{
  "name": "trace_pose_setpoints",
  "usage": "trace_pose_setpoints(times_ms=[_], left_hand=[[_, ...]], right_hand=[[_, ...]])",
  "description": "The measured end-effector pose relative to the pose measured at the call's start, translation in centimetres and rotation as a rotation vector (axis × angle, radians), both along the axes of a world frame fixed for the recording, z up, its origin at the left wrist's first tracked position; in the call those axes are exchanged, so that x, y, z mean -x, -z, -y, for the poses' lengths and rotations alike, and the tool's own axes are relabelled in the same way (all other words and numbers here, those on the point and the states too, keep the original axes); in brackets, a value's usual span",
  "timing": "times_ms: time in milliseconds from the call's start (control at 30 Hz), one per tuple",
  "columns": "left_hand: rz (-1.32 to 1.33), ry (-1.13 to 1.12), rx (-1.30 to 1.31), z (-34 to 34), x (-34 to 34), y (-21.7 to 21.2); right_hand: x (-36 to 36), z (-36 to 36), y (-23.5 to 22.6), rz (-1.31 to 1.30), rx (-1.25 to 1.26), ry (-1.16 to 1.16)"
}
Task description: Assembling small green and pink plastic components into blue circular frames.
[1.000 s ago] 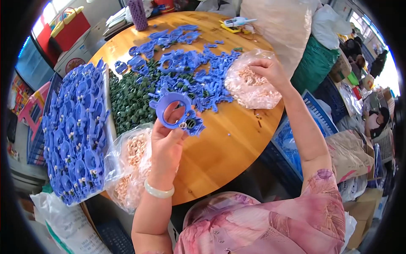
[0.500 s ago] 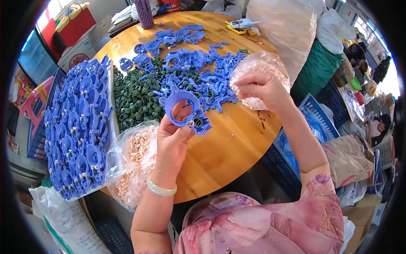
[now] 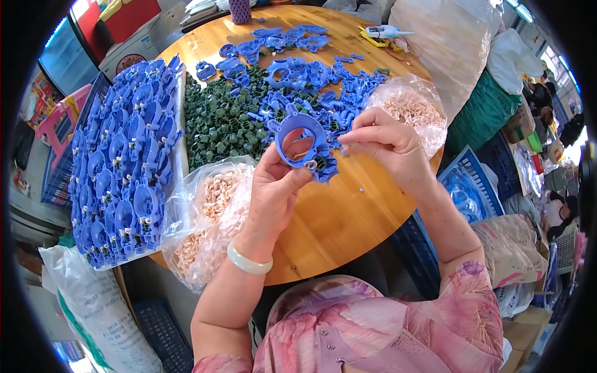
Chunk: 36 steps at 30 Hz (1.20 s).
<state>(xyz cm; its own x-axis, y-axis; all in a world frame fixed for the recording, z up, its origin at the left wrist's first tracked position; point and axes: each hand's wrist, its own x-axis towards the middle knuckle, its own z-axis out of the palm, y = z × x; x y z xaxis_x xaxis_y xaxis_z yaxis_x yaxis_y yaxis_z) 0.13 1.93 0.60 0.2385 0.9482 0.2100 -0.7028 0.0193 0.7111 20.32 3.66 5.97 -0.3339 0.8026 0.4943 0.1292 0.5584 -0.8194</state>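
Observation:
My left hand [image 3: 272, 189] is closed on a blue plastic part [image 3: 323, 172] with a large ring, held up over the near side of the table. A small white piece and a dark green piece sit at the ring's lower edge. To its right, my right hand [image 3: 398, 146] pinches thumb and forefinger together; whatever is between them is too small to name. Beside my left wrist lies an open clear bag of small pale pink pieces [image 3: 219, 193]. Another such bag [image 3: 413, 110] lies just beyond my right hand.
A pile of dark green pieces [image 3: 227, 121] and loose blue parts [image 3: 357, 93] cover the middle of the round wooden table [image 3: 348, 230]. Rows of blue assemblies [image 3: 124, 161] fill a board at left. A glue gun [image 3: 388, 31] lies at the back right.
My right hand has come away from the right-hand bag toward the blue part, fingers pinched. My left hand still holds that part. The whole view has shifted slightly.

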Motion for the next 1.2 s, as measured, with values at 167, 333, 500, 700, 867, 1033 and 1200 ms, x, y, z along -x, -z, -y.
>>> trace_pose_setpoints(times_ms=[167, 333, 500, 700, 867, 1033, 1200], left_hand=[[-0.021, -0.027, -0.042, 0.0, -0.1, 0.3], [-0.074, -0.067, -0.085, 0.1, -0.3, 0.3], [-0.124, -0.105, -0.131, 0.1, -0.2, 0.5], [-0.211, -0.131, -0.236, 0.5, -0.5, 0.3], [-0.294, -0.153, -0.298, 0.8, -0.8, 0.1], [-0.252, -0.134, -0.297, 0.7, -0.8, -0.1], [-0.244, -0.134, -0.304, 0.9, -0.7, 0.0]], right_hand=[[1.5, 1.0, -0.7, 0.031, 0.019, 0.034], [2.5, 1.2, -0.3, 0.206, -0.327, 0.207], [2.7, 1.5, 0.2, 0.263, -0.371, 0.249], [3.3, 2.5, -0.4, 0.418, -0.351, 0.307], [3.6, 2.5, -0.2, 0.518, -0.422, 0.301], [3.2, 2.4, -0.1, 0.301, -0.257, 0.23], [2.7, 1.9, -0.1, 0.217, -0.167, 0.223]])
